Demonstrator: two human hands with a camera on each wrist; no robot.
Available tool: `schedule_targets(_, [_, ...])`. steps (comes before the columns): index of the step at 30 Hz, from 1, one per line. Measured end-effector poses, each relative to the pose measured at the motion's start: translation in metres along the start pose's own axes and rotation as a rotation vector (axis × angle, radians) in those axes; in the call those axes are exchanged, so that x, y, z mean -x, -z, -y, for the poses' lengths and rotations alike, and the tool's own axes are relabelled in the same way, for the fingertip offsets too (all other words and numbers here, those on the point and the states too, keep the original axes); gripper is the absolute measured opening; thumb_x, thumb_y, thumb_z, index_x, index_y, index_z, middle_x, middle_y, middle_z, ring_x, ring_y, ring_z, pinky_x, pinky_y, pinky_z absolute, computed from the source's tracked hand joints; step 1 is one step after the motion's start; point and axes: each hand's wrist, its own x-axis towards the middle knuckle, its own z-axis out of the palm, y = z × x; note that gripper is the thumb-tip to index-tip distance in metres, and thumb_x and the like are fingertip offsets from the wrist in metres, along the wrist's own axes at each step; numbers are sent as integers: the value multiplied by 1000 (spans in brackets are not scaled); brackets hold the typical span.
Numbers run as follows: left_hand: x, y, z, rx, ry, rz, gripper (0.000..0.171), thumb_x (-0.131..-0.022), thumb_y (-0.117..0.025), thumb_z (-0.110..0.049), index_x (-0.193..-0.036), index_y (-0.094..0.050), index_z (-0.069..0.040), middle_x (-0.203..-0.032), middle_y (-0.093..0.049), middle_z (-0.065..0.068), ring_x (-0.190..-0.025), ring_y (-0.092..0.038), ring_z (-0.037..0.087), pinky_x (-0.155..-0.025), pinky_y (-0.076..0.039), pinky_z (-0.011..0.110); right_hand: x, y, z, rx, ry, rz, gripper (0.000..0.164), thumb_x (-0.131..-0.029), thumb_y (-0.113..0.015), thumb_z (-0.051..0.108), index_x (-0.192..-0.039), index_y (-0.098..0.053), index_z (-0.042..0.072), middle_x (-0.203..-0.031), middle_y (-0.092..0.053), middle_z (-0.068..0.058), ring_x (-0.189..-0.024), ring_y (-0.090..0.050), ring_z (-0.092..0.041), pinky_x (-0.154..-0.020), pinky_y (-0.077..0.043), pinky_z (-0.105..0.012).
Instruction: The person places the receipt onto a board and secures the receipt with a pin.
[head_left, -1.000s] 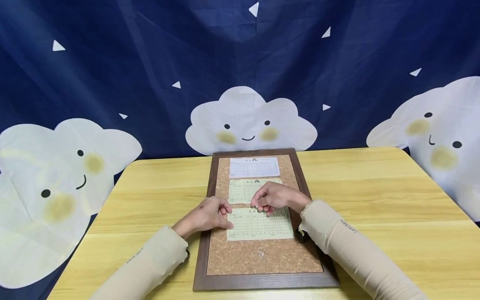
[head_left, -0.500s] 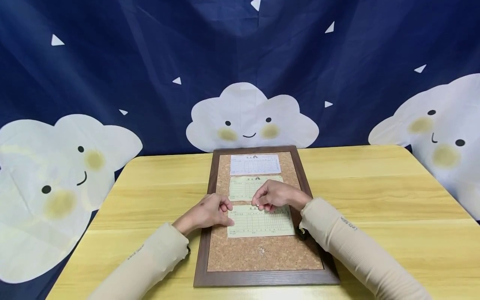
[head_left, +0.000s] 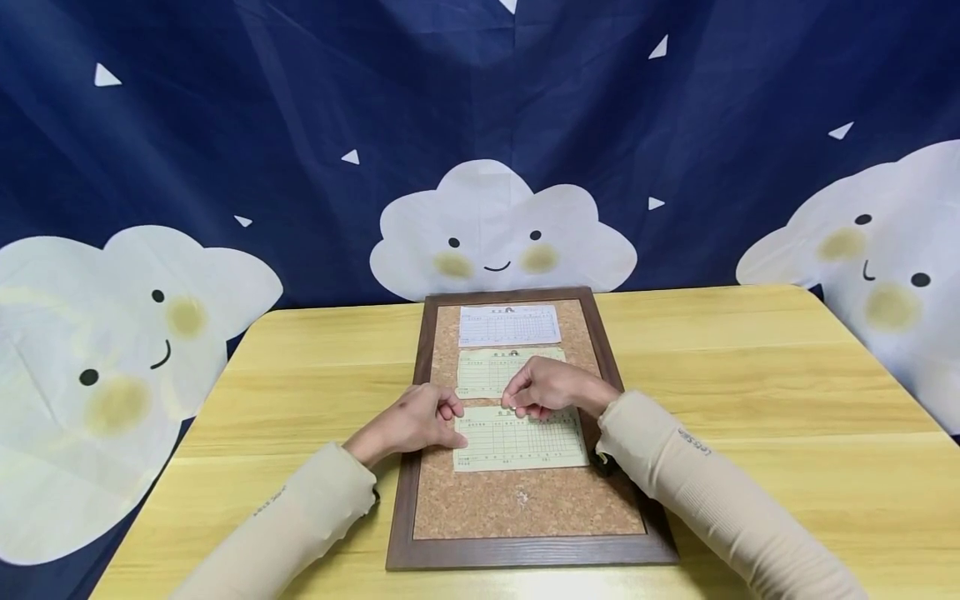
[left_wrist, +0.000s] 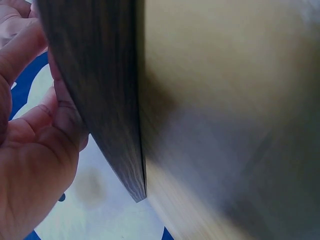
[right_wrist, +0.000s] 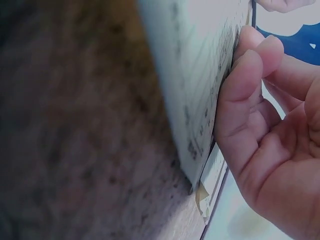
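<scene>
Three printed form sheets lie in a column on a brown-framed cork board [head_left: 465, 508]. The lowest yellowish sheet [head_left: 502, 448] is between my hands. My left hand [head_left: 405, 427] rests on its left edge, thumb and index finger apart. In the left wrist view, the left hand [left_wrist: 37, 145] appears beside the dark frame [left_wrist: 95, 75]. My right hand [head_left: 551, 388] pinches a small pale push pin [head_left: 513, 408], mostly hidden by the fingers, at the sheet's top edge. The right wrist view has the right hand [right_wrist: 260, 115] with fingertips close against the printed paper [right_wrist: 195, 100].
Above the lowest sheet are another yellowish sheet [head_left: 476, 377] and a white sheet [head_left: 517, 332], each with a small dark arch-shaped piece at its top. The board lies on a wooden table [head_left: 750, 392]. A blue cloud-patterned curtain [head_left: 300, 100] hangs behind it.
The head view has shifted slightly, so the board sits a little higher in the picture. Both hands keep their places at the lowest sheet.
</scene>
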Motion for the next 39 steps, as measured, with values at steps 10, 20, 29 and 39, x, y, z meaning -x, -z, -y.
schedule_targets(10, [0,0,1,-1,12,5,31,-71,-90,-9,-88,-64,-9,-81,-55,2,-74,-50,14,-71,-43,29,-2,0,-2,-11,6,12,14,-97,-62,1,-98,-76,0,-64,-63,-1,-47,-44,-7,-48,-39,-21])
schedule_targets(20, [-1,0,0,0,6,2,31,-71,-90,-9,-88,-64,-9,-80,-56,1,-74,-50,14,-71,-43,29,-1,1,-1,-13,22,19,15,-98,-61,0,-99,-76,-2,-63,-62,-2,-45,-40,-7,-46,-34,-20])
schedule_targets(29, [0,-1,2,-3,6,0,32,-70,-91,-9,-88,-64,-9,-81,-55,2,-74,-50,14,-71,-43,30,0,0,-1,3,24,-1,15,-98,-62,2,-98,-77,2,-63,-63,-3,-47,-44,-9,-46,-39,-22])
schedule_targets(39, [-1,0,1,-13,1,-3,31,-70,-91,-9,-88,-64,-10,-81,-55,2,-75,-50,14,-71,-43,29,0,-1,-1,4,19,-7,14,-97,-63,3,-96,-78,2,-62,-62,-3,-46,-42,-9,-46,-37,-22])
